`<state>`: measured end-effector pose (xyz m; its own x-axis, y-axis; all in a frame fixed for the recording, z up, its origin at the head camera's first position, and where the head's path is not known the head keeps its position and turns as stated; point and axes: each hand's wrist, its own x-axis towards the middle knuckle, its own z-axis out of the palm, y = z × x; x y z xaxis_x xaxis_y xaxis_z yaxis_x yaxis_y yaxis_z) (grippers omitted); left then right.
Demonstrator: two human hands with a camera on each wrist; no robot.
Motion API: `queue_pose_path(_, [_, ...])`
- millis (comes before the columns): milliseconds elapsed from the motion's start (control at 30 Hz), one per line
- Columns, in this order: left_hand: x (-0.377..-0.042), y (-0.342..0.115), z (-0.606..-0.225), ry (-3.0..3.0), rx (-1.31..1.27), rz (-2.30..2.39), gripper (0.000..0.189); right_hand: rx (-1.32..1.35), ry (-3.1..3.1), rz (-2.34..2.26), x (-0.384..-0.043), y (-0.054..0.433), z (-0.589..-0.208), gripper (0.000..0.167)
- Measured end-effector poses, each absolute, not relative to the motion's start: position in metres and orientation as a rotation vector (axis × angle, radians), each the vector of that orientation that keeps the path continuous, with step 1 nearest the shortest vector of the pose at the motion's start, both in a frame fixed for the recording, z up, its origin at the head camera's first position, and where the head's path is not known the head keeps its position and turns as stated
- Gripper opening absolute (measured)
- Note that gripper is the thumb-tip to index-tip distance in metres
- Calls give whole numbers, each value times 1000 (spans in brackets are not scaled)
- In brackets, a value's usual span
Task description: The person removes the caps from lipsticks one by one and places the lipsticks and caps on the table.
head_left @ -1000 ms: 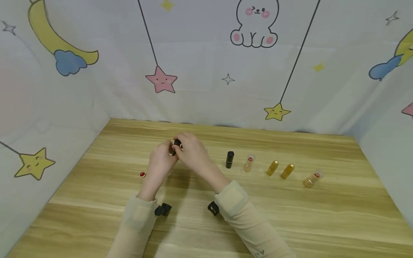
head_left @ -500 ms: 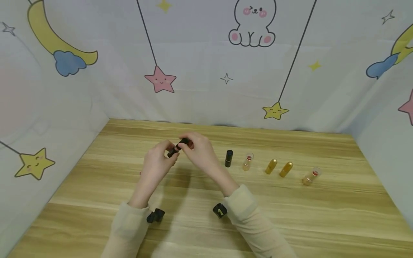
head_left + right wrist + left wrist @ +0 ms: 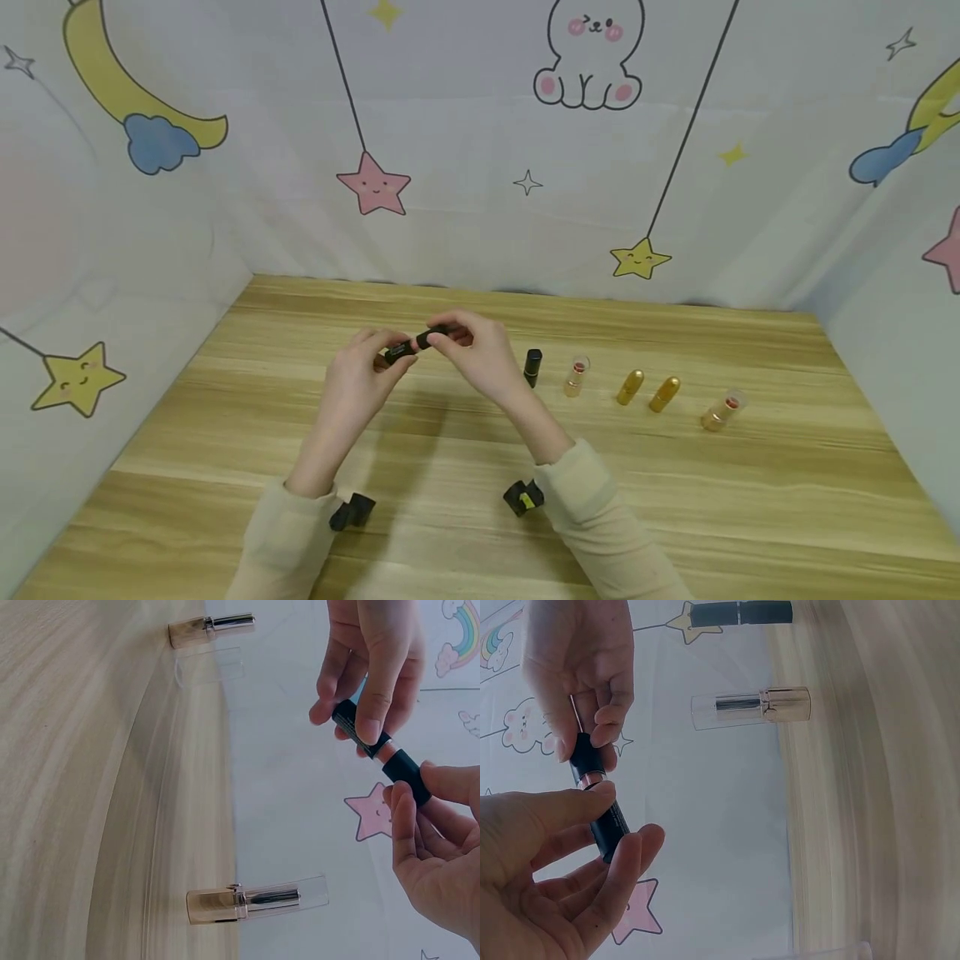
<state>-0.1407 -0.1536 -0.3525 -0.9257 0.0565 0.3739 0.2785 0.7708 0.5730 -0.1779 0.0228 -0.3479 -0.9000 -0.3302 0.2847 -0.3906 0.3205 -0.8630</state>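
Both hands hold one black lipstick (image 3: 400, 351) above the table, one end each. My left hand (image 3: 358, 367) pinches the part with small printing between thumb and fingers. With thumb and fingertips, my right hand (image 3: 480, 350) grips the shorter black part (image 3: 406, 775). A copper-pink band (image 3: 386, 752) shows between the two parts; which part is the cap I cannot tell. The lipstick slants in both wrist views. Right of the hands stand another black lipstick (image 3: 532, 367) and a clear-capped lipstick (image 3: 575, 377).
Farther right on the wooden table (image 3: 750, 517) stand two gold lipsticks (image 3: 631, 388) and another clear-capped lipstick (image 3: 722, 412). In the right wrist view, an uncapped lipstick (image 3: 191, 633) stands beside a clear cap (image 3: 217, 666). A printed white cloth (image 3: 465, 233) surrounds the table.
The hands have drawn slightly apart, the right one moving right. The lipstick has tipped from nearly upright toward level, and its pinkish band now shows. The left forearm now hides a small red-tipped item.
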Motion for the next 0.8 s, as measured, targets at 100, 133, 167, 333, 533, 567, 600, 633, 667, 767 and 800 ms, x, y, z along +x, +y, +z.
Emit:
queue_pose_path(100, [-140, -154, -353, -2621, -274, -906, 25, 680, -2501, 1678, -178, 24, -350, 24])
queue_pose_path(133, [-140, -154, -353, -2620, -281, -897, 26, 680, -2500, 1677, -179, 24, -351, 23])
queue_pose_path(167, [-140, -154, -353, -2620, -287, -889, 26, 681, -2499, 1678, -179, 25, -351, 23])
queue_pose_path(333, [-140, -154, -354, -2618, -304, -876, 26, 688, -2494, 1659, -179, 25, -354, 21])
queue_pose_path(533, [-140, -153, -353, -2610, -324, -888, 24, 697, -2482, 1658, -179, 26, -354, 22])
queue_pose_path(567, [-140, -153, -353, -2608, -330, -885, 24, 699, -2483, 1659, -179, 26, -355, 23])
queue_pose_path(600, [-140, -153, -353, -2606, -335, -883, 23, 701, -2484, 1659, -179, 26, -355, 23])
queue_pose_path(633, [-140, -153, -353, -2604, -339, -881, 23, 703, -2484, 1663, -179, 26, -355, 23])
queue_pose_path(667, [-140, -153, -353, -2601, -344, -878, 23, 703, -2485, 1667, -179, 26, -355, 24])
queue_pose_path(767, [-140, -153, -354, -2592, -362, -870, 22, 701, -2488, 1666, -179, 27, -356, 24])
queue_pose_path(800, [-140, -153, -354, -2589, -367, -868, 21, 701, -2487, 1665, -179, 27, -356, 24])
